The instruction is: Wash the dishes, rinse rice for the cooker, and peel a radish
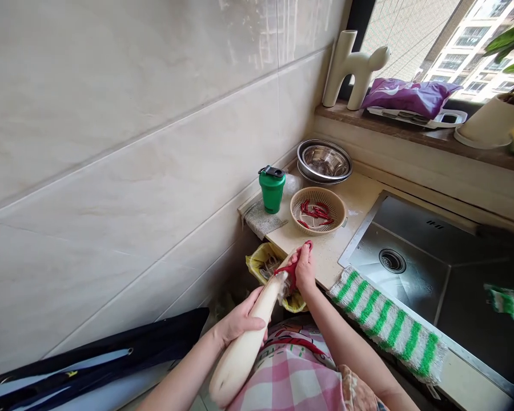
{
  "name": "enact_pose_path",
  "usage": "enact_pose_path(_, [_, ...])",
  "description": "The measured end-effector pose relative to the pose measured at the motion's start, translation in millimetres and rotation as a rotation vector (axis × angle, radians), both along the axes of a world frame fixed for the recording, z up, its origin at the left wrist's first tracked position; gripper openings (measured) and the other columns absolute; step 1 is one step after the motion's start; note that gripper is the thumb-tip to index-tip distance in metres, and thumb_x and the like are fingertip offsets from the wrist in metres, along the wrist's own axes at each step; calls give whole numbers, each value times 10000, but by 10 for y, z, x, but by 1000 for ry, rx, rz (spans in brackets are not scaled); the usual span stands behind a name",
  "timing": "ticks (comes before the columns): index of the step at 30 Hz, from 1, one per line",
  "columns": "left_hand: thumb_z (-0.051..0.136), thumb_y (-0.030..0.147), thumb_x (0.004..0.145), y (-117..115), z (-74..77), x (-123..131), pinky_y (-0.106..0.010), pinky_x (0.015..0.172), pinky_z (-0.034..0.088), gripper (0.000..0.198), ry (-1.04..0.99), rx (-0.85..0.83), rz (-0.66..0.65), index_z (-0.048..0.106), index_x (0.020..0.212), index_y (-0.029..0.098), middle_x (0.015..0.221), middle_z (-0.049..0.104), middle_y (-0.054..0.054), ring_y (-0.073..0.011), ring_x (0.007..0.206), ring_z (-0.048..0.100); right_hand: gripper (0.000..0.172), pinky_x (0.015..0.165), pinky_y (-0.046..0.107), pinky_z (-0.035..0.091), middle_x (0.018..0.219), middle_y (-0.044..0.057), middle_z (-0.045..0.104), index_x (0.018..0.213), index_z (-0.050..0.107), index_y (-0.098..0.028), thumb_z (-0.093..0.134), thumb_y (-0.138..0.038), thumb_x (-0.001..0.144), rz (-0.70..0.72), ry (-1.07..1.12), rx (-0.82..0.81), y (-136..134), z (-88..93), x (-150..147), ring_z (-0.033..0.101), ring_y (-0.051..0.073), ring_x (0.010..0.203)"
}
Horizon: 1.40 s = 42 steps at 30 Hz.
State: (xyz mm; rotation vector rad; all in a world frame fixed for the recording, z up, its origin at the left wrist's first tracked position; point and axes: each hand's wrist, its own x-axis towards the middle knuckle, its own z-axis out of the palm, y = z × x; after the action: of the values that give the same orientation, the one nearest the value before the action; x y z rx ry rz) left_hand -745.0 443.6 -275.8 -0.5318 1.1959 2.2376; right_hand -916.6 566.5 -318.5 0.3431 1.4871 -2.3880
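Observation:
A long, pale, peeled root vegetable [242,357] slants across the front of the body, its thick end low. My left hand [245,319] is wrapped round its middle. Near its upper end, my right hand [304,268] is closed round a red peeler [290,268], whose head lies against the vegetable. Strips of peel hang there, above a bin with a yellow liner [257,265]. Beyond the hands, a beige basket [294,220] on the counter holds several red chillies [316,211].
A green lidded cup [272,194] and metal bowls [324,161] stand at the counter's back left. A steel sink [415,251] lies to the right, with a green-striped cloth [388,325] along its front edge. The tiled wall [132,171] bounds the left.

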Motion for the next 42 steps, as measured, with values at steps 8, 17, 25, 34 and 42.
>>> enact_pose_path(8, [783,377,617,-186,-17,533,-242,508,459,1054,-53,40,-12,155,1459,297,968,599,-61,-179,667,642,413,393,270,378,504,-71,472,788,395,-252,373,-660,842,-51,111,249,163,-293,-184,451,132,384])
enact_pose_path(17, [798,441,583,-376,-77,854,-261,559,453,1098,-93,-99,-71,163,1462,274,949,609,-43,-142,644,589,470,411,267,411,500,-56,494,784,407,-241,379,-709,820,-8,127,338,249,-534,-136,479,136,401])
enact_pose_path(25, [779,415,645,-450,27,650,-320,642,486,1117,-37,-188,18,40,1468,260,959,600,-58,-201,744,647,395,514,321,474,610,-8,572,810,494,-245,497,-641,803,266,308,406,288,-629,42,523,169,522])
enact_pose_path(34, [755,366,691,-267,48,121,-350,631,508,1053,-35,-203,3,52,1469,275,909,583,-33,-181,690,622,424,445,260,452,593,-64,454,849,419,-246,412,-671,839,-56,71,70,325,-312,82,495,122,493])
enact_pose_path(42, [712,291,680,-17,2,-278,-307,569,489,874,-44,-287,-40,218,1399,238,915,583,-43,-165,616,624,401,390,201,398,518,-107,383,752,365,-241,631,-542,774,82,-51,-233,29,213,296,395,71,414])
